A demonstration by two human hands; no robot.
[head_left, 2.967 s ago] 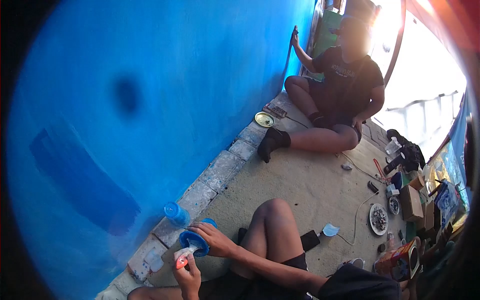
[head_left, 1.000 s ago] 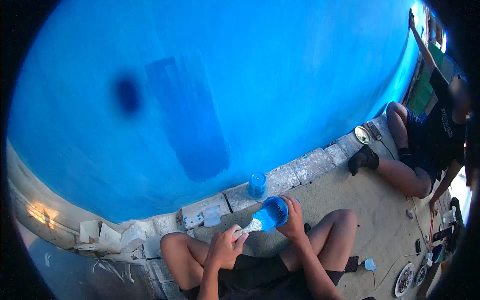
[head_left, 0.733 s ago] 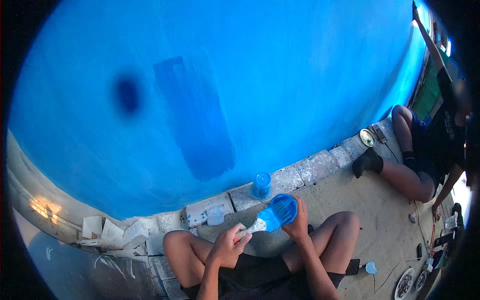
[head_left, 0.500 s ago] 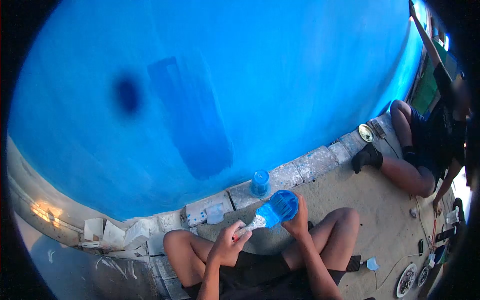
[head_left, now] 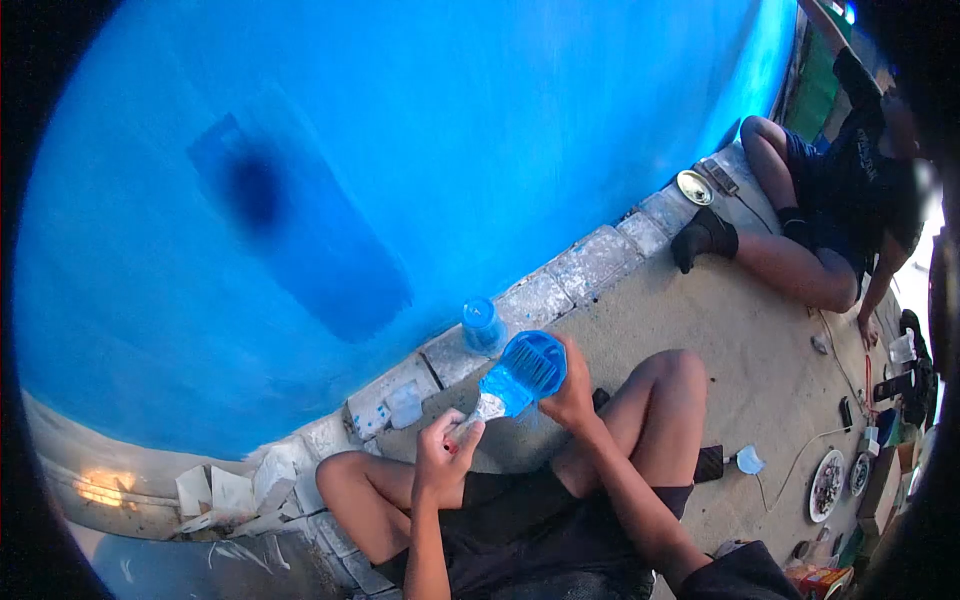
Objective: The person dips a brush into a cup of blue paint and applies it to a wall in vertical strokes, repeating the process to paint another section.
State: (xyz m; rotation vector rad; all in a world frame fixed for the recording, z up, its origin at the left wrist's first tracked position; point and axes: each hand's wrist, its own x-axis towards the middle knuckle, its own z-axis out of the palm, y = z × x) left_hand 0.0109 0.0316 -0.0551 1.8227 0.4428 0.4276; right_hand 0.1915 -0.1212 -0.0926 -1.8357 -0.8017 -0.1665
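Observation:
My left hand (head_left: 447, 447) is closed around the handle of a wide paintbrush (head_left: 492, 404) whose lower part is coated in blue paint. The brush's bristles lie against the inside of a blue-smeared plastic cup (head_left: 556, 345). That cup is tilted, its mouth turned towards the brush, and my right hand (head_left: 572, 393) grips it from the right side. Ahead of both hands is a blue wall (head_left: 480, 150) bearing a darker, wet-looking patch of paint (head_left: 335, 255). A second blue-tinted cup (head_left: 484, 328) stands by the foot of the wall.
A stone kerb (head_left: 590, 265) runs along the wall, with a small round dish (head_left: 695, 188) on it. To the right another person (head_left: 840, 210) sits on the ground, one arm raised to the wall. Cables, a plate (head_left: 827, 486) of small bits and white carton pieces (head_left: 230, 492) lie around.
The view has turned, so the wall patch, kerb and other person appear further left. Both hands keep hold of the brush and cup, and the bristles remain at the cup's mouth.

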